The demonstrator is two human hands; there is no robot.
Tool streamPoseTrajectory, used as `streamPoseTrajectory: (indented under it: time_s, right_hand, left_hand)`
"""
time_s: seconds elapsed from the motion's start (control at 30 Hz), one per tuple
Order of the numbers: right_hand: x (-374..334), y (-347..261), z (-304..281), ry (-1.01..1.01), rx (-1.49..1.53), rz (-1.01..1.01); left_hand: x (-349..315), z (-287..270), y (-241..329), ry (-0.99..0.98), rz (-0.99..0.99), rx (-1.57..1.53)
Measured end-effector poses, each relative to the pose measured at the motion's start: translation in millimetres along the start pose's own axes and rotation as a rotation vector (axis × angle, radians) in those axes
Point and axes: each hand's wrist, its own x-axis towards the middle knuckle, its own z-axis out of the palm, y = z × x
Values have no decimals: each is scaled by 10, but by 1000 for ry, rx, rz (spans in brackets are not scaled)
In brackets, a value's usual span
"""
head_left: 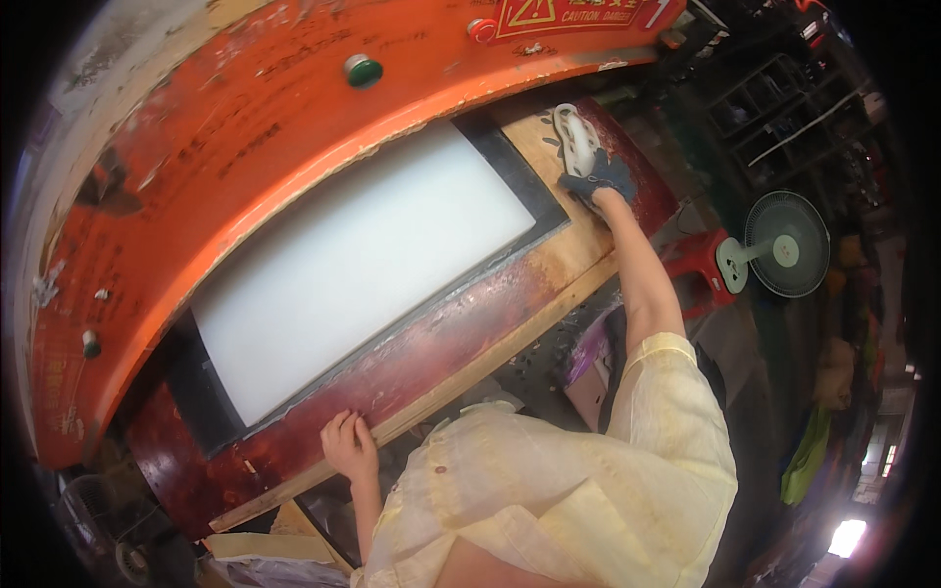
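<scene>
Overhead, the orange machine housing point(245, 127) arcs across the upper part of the view, its paint scuffed and scratched, with a green round button point(364, 70) near the top centre and a red warning plate point(573, 15) at the upper edge. Below it lies a dark red worktable point(461, 333) with a bare wooden strip point(490, 358) along its near edge. Set into the table, inside a black frame point(201, 392), is a large white sheet point(363, 260), flat and occupying most of the bed under the housing. The person wears a pale yellow short-sleeved garment point(588, 480). To the right, on the floor well apart from the table, stands a green fan point(784, 245), just beside a red stool point(696, 269). The right arm is stretched out to the far right corner of the table, where the right hand point(596, 181), in a dark glove, lies over the lower end of a white moulded piece point(576, 137) on a bare wooden patch; whether the fingers are closed around it or only pressing on it cannot be told. The left hand point(349, 446) is bare, fingers curled over the wooden edge of the table at its near left, resting there and holding nothing loose.
</scene>
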Motion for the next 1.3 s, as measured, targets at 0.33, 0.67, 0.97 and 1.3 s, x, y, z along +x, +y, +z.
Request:
streamPoseTrajectory:
  time_s: [0.33, 0.67, 0.97, 1.3]
  right_hand:
    - [634, 458, 236, -171, 402, -242]
    - [-1229, 522, -348, -526, 1884, 107]
    - [-2309, -686, -503, -844, 1974, -63]
    - [-2433, -787, -494, -997, 2107, -15]
  left_hand:
    - [8, 7, 76, 15, -97, 106]
    - [10, 26, 72, 35, -73, 139]
    - [12, 33, 61, 56, -61, 93]
    - [-9, 24, 44, 106, 10, 68]
